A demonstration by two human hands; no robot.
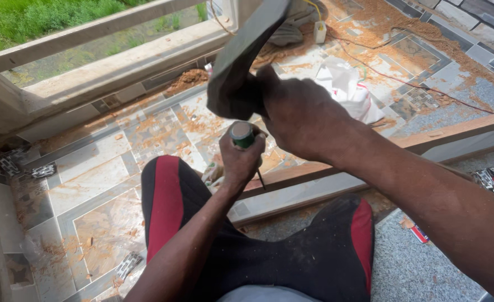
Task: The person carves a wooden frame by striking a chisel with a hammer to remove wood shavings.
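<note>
My left hand (239, 161) is wrapped around a tool with a green handle (242, 135), held upright with its thin metal shaft pointing down at a long wooden strip (454, 131) that lies across my lap. My right hand (303, 114) grips a dark, flat, heavy piece (240, 61), raised just above the green handle's round top. The shaft's tip touches the strip near its edge. The strip's underside shows pale grey (297, 196).
I sit on a patterned tile floor (90, 184) strewn with sawdust and wood chips. My knees wear black trousers with red stripes (166, 207). A white plastic bag (352, 92), a thin red wire (426, 86) and a white plug (320, 31) lie beyond; a window frame (118, 61) stands at left.
</note>
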